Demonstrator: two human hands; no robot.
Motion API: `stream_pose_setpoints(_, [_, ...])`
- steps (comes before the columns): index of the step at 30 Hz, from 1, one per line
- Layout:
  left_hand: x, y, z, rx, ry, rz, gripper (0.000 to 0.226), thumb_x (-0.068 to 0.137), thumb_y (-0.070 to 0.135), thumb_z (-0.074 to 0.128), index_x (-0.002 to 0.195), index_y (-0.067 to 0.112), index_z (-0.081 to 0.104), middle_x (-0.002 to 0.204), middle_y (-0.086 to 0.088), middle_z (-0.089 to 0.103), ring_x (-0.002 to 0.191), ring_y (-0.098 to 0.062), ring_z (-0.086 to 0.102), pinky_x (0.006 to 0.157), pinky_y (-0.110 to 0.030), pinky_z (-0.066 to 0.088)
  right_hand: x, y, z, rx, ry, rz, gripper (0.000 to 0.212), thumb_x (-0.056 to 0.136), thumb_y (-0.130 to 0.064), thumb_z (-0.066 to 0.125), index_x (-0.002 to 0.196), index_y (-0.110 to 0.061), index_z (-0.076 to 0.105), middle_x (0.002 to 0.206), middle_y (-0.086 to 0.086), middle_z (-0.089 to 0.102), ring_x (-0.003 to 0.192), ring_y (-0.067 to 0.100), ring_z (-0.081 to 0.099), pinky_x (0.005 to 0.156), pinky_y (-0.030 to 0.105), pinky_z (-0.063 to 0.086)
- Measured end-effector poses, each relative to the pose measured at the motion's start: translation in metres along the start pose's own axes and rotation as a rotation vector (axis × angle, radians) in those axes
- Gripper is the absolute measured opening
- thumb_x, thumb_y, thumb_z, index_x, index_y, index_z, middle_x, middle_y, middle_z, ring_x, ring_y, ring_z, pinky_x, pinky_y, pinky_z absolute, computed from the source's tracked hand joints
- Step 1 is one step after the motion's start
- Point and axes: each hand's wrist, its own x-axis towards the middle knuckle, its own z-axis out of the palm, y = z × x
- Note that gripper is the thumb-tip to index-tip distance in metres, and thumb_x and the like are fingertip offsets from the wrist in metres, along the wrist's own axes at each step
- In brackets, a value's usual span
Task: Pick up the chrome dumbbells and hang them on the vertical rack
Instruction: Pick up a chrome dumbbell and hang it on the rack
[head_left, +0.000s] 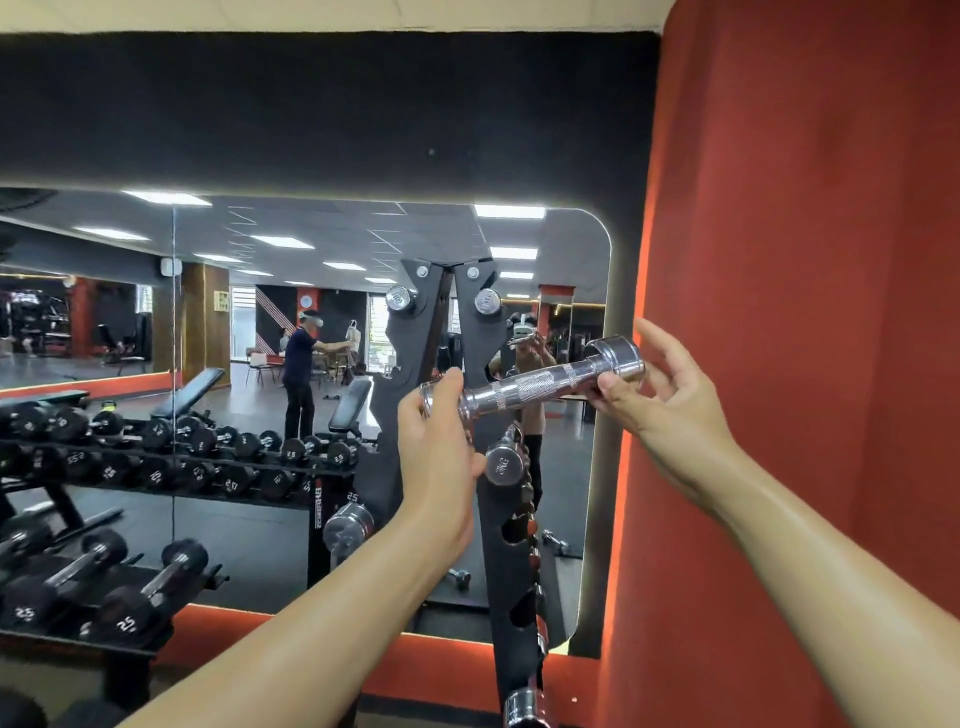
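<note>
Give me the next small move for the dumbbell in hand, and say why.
Probably ease the chrome dumbbell forward into the vertical rack: the left hand and right hand hold its ends, and it sits just in front of notches that look empty.

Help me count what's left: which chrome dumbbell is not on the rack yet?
The held dumbbell, tilted across the rack, its ends gripped by the left hand and right hand; the hung dumbbells sit in slots.

Knurled chrome dumbbell (535, 387), near level, right end higher, before black vertical rack (387, 467)
</note>
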Motion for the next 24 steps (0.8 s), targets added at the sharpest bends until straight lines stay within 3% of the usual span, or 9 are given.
stream_pose_setpoints(2, [0.01,-0.005,0.008,0.123,-0.033,0.078,0.032,0.099,0.052,0.059,0.115,0.025,0.052,0.079,0.002,0.039,0.058,-0.011,0.034,0.052,-0.025,0.037,0.02,0.021,0.001,-0.007,0.102,-0.013,0.051,0.089,-0.012,0.08,0.127,-0.04,0.061,0.109,0.01,0.067,0.103,0.019,0.072,0.102,0.052,0.057])
stream_pose_setpoints(4, [0.019,-0.015,0.018,0.257,-0.066,0.203,0.035,0.099,0.058,0.056,0.112,0.027,0.048,0.084,-0.001,0.042,0.063,-0.01,0.041,0.06,-0.027,0.044,0.042,0.039,0.002,0.046,0.151,0.005,0.046,0.098,-0.001,0.066,0.135,-0.027,0.059,0.097,0.003,0.064,0.094,0.012,0.073,0.099,0.045,0.06])
stream_pose_setpoints(6, [0.026,-0.025,0.031,0.36,-0.079,0.369,0.035,0.099,0.055,0.057,0.107,0.023,0.045,0.083,0.0,0.041,0.058,0.001,0.041,0.058,-0.015,0.042,0.065,0.056,0.001,0.109,0.168,0.03,0.049,0.101,0.0,0.06,0.147,-0.016,0.052,0.094,0.002,0.062,0.092,0.01,0.073,0.095,0.037,0.062])
stream_pose_setpoints(8, [0.037,-0.036,0.044,0.443,-0.084,0.492,0.036,0.096,0.05,0.061,0.107,0.019,0.044,0.08,0.003,0.038,0.057,0.003,0.041,0.061,-0.011,0.042,0.088,0.074,0.0,0.127,0.18,0.058,0.049,0.103,-0.001,0.058,0.15,-0.014,0.048,0.104,0.009,0.064,0.095,0.014,0.072,0.088,0.03,0.063])
stream_pose_setpoints(10, [0.058,-0.051,0.054,0.529,-0.067,0.557,0.043,0.092,0.054,0.064,0.111,0.02,0.045,0.082,-0.003,0.047,0.061,0.0,0.043,0.062,-0.014,0.042,0.114,0.096,-0.004,0.129,0.167,0.09,0.051,0.103,-0.001,0.058,0.151,-0.015,0.047,0.115,0.013,0.063,0.094,0.013,0.072,0.088,0.031,0.063])
stream_pose_setpoints(13, [0.102,-0.076,0.063,0.648,0.012,0.593,0.048,0.089,0.064,0.065,0.116,0.028,0.047,0.092,-0.003,0.062,0.073,-0.01,0.053,0.068,-0.03,0.045,0.155,0.129,-0.012,0.125,0.115,0.131,0.053,0.103,-0.001,0.057,0.152,-0.018,0.047,0.111,0.008,0.067,0.093,0.013,0.073,0.096,0.036,0.061])
stream_pose_setpoints(18, [0.16,-0.107,0.075,0.746,0.161,0.629,0.041,0.087,0.067,0.065,0.108,0.035,0.048,0.083,0.0,0.066,0.075,-0.02,0.063,0.072,-0.048,0.054,0.22,0.183,-0.013,0.111,0.001,0.157,0.049,0.104,-0.003,0.058,0.149,-0.02,0.049,0.112,0.01,0.066,0.096,0.014,0.073,0.095,0.033,0.06])
stream_pose_setpoints(21, [0.186,-0.122,0.076,0.82,0.213,0.642,0.044,0.086,0.068,0.064,0.109,0.035,0.048,0.083,0.002,0.067,0.076,-0.021,0.064,0.072,-0.049,0.055,0.25,0.215,-0.007,0.096,-0.054,0.156,0.048,0.104,-0.004,0.058,0.147,-0.023,0.05,0.121,0.011,0.064,0.104,0.016,0.07,0.094,0.033,0.06])
stream_pose_setpoints(24, [0.206,-0.136,0.075,0.906,0.259,0.657,0.036,0.089,0.062,0.065,0.106,0.037,0.045,0.084,0.002,0.065,0.075,-0.015,0.062,0.068,-0.039,0.052,0.276,0.245,0.005,0.086,-0.123,0.179,0.046,0.104,-0.007,0.06,0.144,-0.028,0.053,0.126,0.012,0.063,0.11,0.018,0.068,0.097,0.037,0.06])
